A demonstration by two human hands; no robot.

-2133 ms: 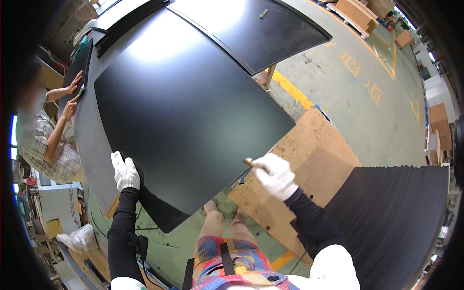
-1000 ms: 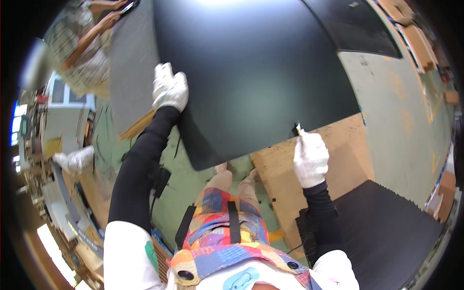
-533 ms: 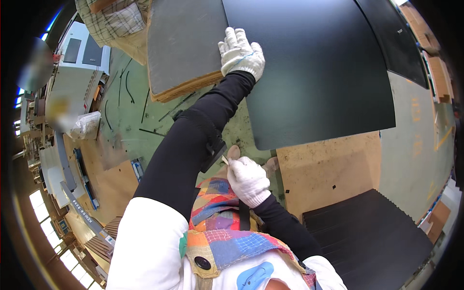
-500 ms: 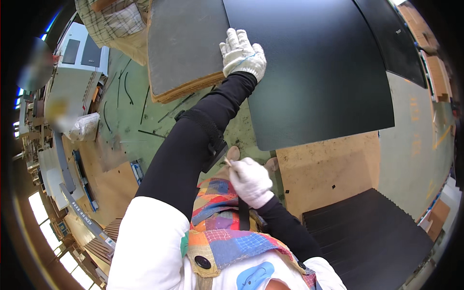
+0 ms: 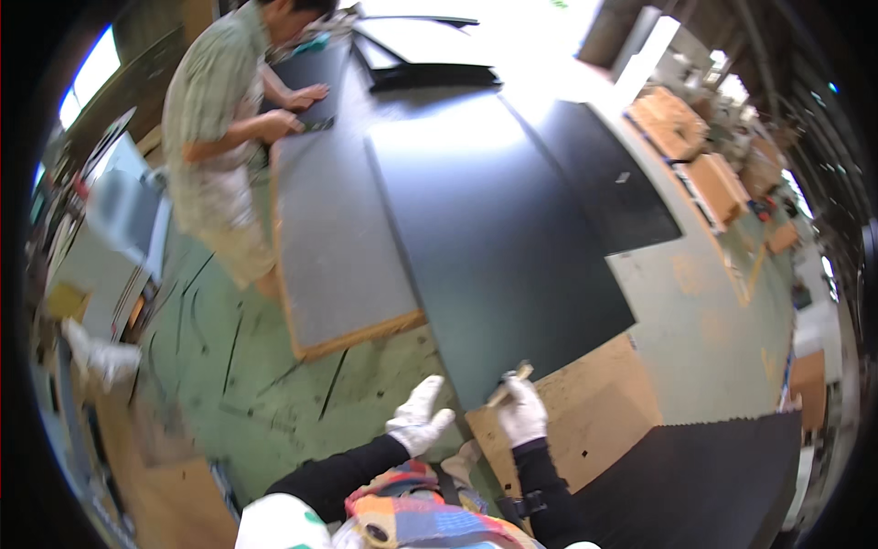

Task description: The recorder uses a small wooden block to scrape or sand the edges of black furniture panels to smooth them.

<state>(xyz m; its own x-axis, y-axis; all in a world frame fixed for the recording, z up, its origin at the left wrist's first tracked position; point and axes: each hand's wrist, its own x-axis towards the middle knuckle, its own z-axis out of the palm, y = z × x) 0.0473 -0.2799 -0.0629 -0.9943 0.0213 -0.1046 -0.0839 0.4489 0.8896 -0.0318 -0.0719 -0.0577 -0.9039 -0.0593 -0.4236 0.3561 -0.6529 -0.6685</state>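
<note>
- While the right hand [image 5: 525,414] is at the near edge of the sheet [image 5: 512,265], close to its near left corner, the left hand [image 5: 421,419] is just outside that corner, so the right is the nearer of the two.
- From the right fingers the sheet lies ahead and out to the right; its long axis runs away from the person, leaning left toward the far end.
- The right fingers are closed round a pale tool [image 5: 523,371] — a slim bar, it seems, though blur hides its exact shape. It slants up to the right, as the near edge does, but more steeply; whether it touches the sheet, I cannot tell.
- The left fingers are loosely spread, thumb apart, with nothing seen in them. They point forward over the green floor [image 5: 302,393], and the sheet lies to their right.
- The sheet lies flat and black over the right part of the grey table [image 5: 334,238], its near part jutting past the table's end — next to the brown board [image 5: 599,393].
- At the lower right is a dark mat [image 5: 704,476] with a toothed edge.
- Beyond the table's left side, a co-worker [image 5: 215,119] bends over a dark panel [image 5: 309,71].
</note>
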